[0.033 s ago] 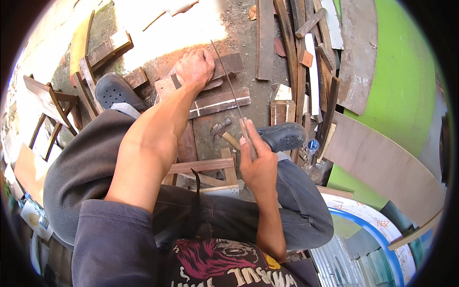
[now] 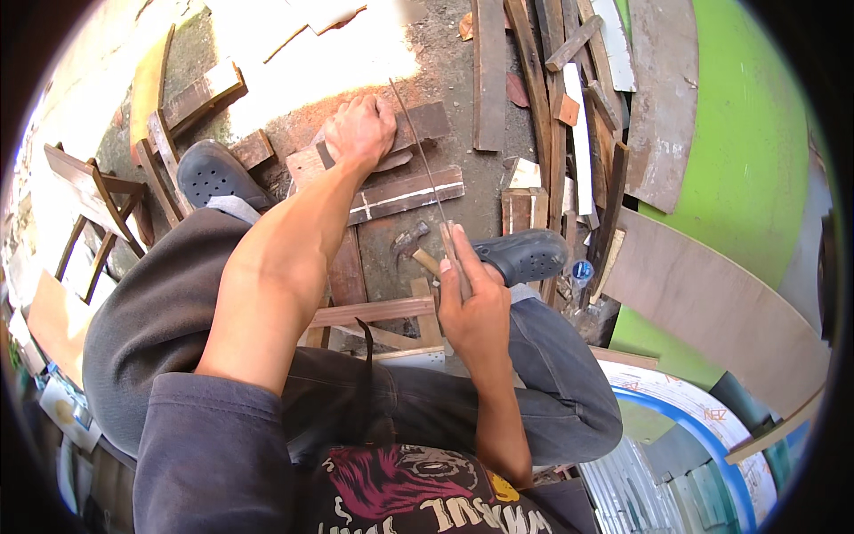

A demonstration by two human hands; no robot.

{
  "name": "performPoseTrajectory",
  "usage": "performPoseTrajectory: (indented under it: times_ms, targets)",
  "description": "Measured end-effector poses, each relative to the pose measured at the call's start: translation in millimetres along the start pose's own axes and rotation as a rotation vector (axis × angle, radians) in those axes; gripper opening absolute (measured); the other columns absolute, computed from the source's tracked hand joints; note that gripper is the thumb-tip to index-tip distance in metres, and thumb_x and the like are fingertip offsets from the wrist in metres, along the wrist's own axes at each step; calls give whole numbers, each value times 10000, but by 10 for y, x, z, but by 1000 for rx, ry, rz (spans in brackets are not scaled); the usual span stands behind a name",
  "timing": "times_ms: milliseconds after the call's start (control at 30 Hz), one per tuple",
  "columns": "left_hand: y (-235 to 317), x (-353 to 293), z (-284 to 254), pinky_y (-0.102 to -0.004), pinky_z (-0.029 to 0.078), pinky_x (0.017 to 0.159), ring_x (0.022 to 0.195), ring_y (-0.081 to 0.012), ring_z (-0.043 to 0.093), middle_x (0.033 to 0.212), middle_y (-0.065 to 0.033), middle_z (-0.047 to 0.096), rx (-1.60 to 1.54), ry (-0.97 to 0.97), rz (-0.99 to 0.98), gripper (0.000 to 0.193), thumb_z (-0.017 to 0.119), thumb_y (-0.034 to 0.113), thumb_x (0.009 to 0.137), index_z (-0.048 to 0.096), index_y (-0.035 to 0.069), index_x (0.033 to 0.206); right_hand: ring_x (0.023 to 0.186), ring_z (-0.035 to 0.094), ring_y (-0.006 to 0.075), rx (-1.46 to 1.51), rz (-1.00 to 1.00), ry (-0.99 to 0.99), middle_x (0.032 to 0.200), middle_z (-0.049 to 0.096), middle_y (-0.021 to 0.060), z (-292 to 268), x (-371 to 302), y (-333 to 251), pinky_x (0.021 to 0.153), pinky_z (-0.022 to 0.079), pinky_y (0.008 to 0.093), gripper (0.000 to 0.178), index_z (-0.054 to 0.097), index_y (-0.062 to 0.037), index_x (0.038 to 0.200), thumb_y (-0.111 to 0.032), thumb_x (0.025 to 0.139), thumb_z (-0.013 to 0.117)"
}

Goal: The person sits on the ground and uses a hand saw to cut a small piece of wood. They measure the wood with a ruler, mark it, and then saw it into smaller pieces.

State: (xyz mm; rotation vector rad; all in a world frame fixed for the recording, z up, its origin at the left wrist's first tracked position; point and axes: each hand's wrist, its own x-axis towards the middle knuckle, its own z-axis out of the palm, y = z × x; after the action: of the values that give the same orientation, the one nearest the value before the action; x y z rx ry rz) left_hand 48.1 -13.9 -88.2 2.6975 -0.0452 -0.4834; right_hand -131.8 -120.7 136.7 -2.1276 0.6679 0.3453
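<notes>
My left hand point(image 2: 358, 131) presses down at the far middle, its fingers curled over a short wooden board point(image 2: 421, 125). Under that board and nearer to me lies another piece of wood point(image 2: 409, 193) with a white stripe along it. My right hand point(image 2: 478, 311) grips the handle of a handsaw point(image 2: 416, 138). Its thin blade, seen almost edge-on, points away from me and crosses the boards just right of my left hand. Whether the teeth touch the wood I cannot tell. A claw hammer point(image 2: 425, 258) lies on the ground left of my right hand.
Long wooden strips point(image 2: 534, 98) are heaped at the far right, beside a green panel point(image 2: 747, 107). Wood offcuts point(image 2: 203, 93) and a small wooden frame point(image 2: 98, 200) stand at the left. My shoes point(image 2: 525, 256) flank the work; a nailed wooden frame point(image 2: 382, 310) lies between my legs.
My right hand and the saw have shifted slightly left. My left hand stays on the board.
</notes>
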Motion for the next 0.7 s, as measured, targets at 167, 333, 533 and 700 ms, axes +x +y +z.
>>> performPoseTrajectory:
  times_ms: [167, 333, 533, 700]
  targets:
    - [21, -23, -8, -508, 460, 980, 1117, -343, 629, 1119, -158, 702, 10, 23, 104, 405, 443, 369, 1013, 707, 63, 996, 1026, 717, 371, 89, -31, 41, 1168, 697, 274, 13, -38, 77, 867, 543, 379, 431, 569, 76, 1363, -89, 965, 589]
    - [-228, 127, -114, -490, 476, 956, 1051, -339, 645, 1070, -159, 703, 56, 28, 301, 432, 505, 431, 999, 701, 47, 1025, 1025, 713, 389, 234, -70, 125, 1160, 689, 300, 276, -137, 185, 870, 548, 381, 432, 569, 101, 1345, -80, 954, 586]
    - [-374, -236, -272, -482, 419, 1057, 1269, -311, 524, 1307, -143, 566, 339, -73, 669, 675, 672, 504, 888, 514, 64, 1375, 1088, 668, 444, 378, -64, 217, 1176, 663, 323, 440, -275, 348, 918, 531, 424, 435, 578, 81, 1344, -87, 942, 576]
    - [-329, -167, -320, -497, 414, 1082, 1335, -321, 480, 1366, -144, 539, 488, -186, 598, 792, 741, 462, 846, 423, 66, 1454, 1038, 663, 462, 346, -36, 215, 1109, 663, 339, 452, -241, 302, 894, 535, 447, 444, 587, 59, 1341, -109, 930, 579]
